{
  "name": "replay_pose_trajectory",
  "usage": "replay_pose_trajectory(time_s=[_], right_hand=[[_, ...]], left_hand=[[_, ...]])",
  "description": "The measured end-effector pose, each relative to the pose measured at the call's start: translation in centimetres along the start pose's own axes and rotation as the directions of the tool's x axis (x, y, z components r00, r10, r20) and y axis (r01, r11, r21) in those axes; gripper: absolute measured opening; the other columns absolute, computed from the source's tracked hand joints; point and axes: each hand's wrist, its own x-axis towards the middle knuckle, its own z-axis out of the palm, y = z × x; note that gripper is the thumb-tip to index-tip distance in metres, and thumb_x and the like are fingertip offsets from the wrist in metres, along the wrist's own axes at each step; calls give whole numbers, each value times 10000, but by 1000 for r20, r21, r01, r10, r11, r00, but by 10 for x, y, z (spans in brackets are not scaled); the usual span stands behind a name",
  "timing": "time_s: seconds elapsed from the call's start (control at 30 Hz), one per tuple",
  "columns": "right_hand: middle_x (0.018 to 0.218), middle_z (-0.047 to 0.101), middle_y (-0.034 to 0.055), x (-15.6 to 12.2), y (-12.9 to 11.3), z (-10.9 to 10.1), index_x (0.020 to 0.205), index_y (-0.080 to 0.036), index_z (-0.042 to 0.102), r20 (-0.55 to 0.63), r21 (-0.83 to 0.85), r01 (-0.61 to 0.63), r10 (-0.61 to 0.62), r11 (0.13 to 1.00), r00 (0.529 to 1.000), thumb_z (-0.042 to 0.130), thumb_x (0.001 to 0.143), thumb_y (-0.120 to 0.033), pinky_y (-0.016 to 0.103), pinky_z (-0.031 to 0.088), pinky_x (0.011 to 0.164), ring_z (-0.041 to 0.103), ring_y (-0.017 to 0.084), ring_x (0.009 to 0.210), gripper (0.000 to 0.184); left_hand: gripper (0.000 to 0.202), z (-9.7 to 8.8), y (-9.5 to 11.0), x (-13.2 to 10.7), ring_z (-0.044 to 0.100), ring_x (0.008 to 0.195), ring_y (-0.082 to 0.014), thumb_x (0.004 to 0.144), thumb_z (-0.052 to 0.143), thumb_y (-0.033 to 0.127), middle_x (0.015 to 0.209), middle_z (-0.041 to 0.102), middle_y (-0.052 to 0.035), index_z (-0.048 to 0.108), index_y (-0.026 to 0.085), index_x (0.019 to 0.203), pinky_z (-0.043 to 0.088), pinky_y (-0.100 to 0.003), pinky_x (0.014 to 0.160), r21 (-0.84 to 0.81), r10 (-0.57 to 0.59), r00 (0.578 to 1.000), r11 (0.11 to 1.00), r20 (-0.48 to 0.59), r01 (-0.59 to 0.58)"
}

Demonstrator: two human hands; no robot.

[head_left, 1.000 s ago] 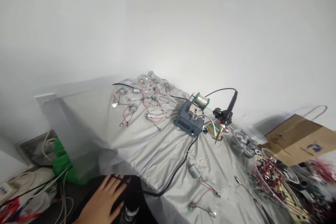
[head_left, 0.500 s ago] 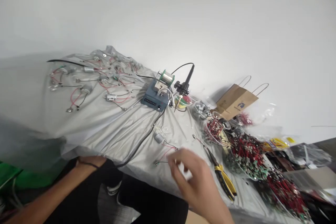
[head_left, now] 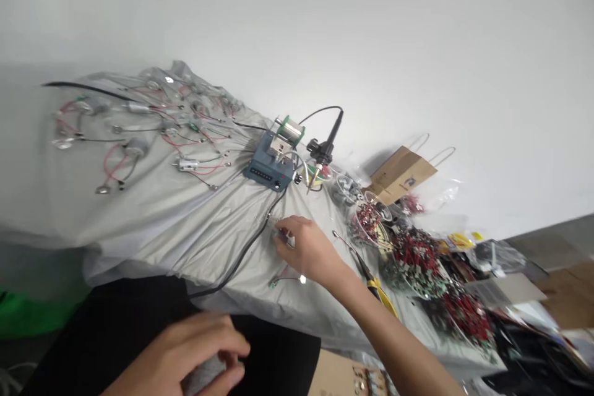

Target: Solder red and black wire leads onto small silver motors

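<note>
My right hand [head_left: 306, 247] reaches over the sheet-covered table, thumb and fingers closed around a small motor [head_left: 277, 234] that is mostly hidden by them. Below that hand, a thin wire with a small metal end [head_left: 301, 279] lies on the sheet. Yellow-and-black pliers [head_left: 379, 294] lie beside my right forearm and partly behind it. In front of the table edge, above my dark-clothed lap, hovers my left hand [head_left: 199, 343]. Its fingers are curved, thumb and fingertips apart, and it is slightly blurred.
A blue soldering box [head_left: 266, 170] carries a solder spool [head_left: 292, 130], with a soldering iron [head_left: 329, 142] in a holder beside it. Several wired motors [head_left: 188, 164] lie leftward. Tubs of red-and-black wires [head_left: 417, 260] and a paper bag [head_left: 399, 173] stand rightward. A black cable [head_left: 241, 253] crosses the sheet.
My right hand has moved up and away from me onto the motor. My left hand has come into view from the lower left. The whole view has shifted a little.
</note>
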Motion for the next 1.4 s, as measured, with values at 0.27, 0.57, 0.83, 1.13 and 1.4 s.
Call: replay_pose_trajectory(time_s=[0.27,0.57,0.83,1.13,1.4], right_hand=[[1079,812,83,-9,6,-15,1127,-161,777,-55,113,-57,64,992,996,711,954,-173,311,508,866,711,191,927,186],[1049,810,94,-26,3,-32,1118,-157,789,-85,173,-46,61,984,995,694,957,-173,338,516,871,710,205,926,188],[924,807,20,-1,-28,-72,1021,-194,808,70,332,70,-99,941,993,702,953,-184,292,531,756,709,166,837,126],[890,761,22,42,-74,-73,1066,-161,795,195,579,-9,-128,815,972,745,960,-257,274,524,737,665,148,807,151],[847,737,9,52,-93,-65,1038,-175,797,228,607,-42,-124,794,966,719,978,-258,288,500,742,625,145,765,128]], left_hand=[[229,-9,27,86,635,841,-297,1035,538,140,943,721,-89,730,196,925,429,-449,777,582,172,985,802,-15,-131],[294,-9,24,99,615,819,-286,1034,527,62,859,688,-67,741,187,876,401,-432,781,629,218,972,744,91,-225],[300,-72,19,109,674,963,-223,1130,466,232,1037,737,-57,759,226,1064,531,-359,910,432,348,937,843,17,-321],[239,-138,9,86,745,893,-235,977,689,440,947,809,-25,818,241,1009,577,-265,655,-9,-259,943,965,-211,263],[245,-146,-12,82,770,906,-217,966,735,453,954,805,-32,764,219,1031,631,-322,845,-326,-311,936,913,-166,246]])
